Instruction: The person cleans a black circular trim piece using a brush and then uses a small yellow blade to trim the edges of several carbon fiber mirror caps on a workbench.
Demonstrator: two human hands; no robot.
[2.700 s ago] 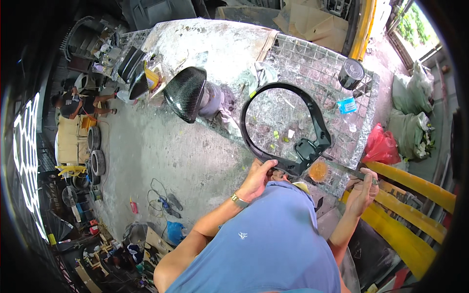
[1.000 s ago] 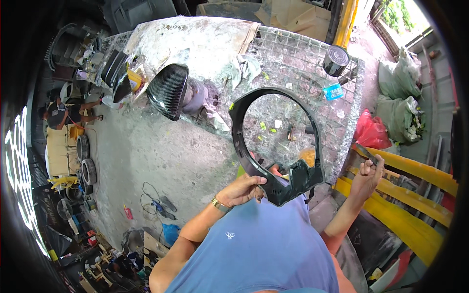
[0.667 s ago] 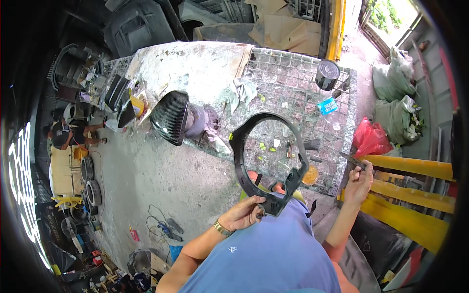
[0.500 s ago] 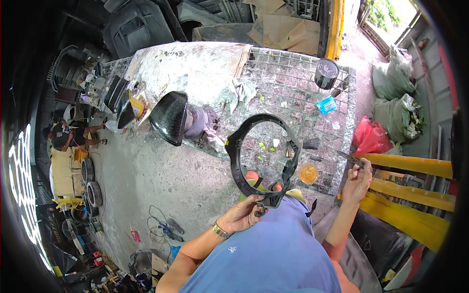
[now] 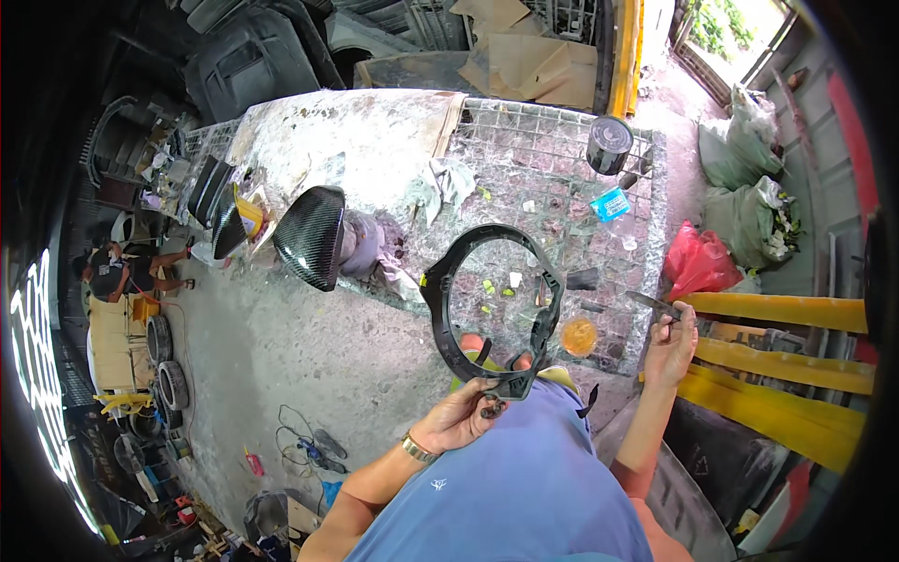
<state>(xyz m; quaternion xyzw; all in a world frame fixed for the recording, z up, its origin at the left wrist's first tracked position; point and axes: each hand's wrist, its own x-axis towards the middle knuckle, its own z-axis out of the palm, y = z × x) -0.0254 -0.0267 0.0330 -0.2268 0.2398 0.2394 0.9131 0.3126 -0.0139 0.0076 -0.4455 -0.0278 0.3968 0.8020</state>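
Note:
My left hand (image 5: 457, 418) is closed on the lower end of a black plastic ring-shaped frame (image 5: 441, 318), tilted up in front of my body. The frame has a wide opening, with notches and clips along its right inner side. Off to the right, my right hand (image 5: 670, 351) grips a knife (image 5: 650, 302) with a dark, narrow blade pointing left, apart from the frame. On the bench beyond the frame stands a glossy black carbon-patterned mirror cover (image 5: 312, 239), beside a greyish-purple cloth (image 5: 373, 258).
The wire-mesh bench (image 5: 524, 122) carries a dark can (image 5: 610, 145), a blue packet (image 5: 610, 203), an orange round thing (image 5: 579, 336) and a pale rag (image 5: 444, 189). Yellow bars (image 5: 777, 310) and a red bag (image 5: 698, 262) lie right. Another person (image 5: 120, 270) is far left, near tyres (image 5: 171, 387).
The whole view has shifted slightly, so the bench and its things sit a little further left. Both hands keep their holds on the frame and the knife.

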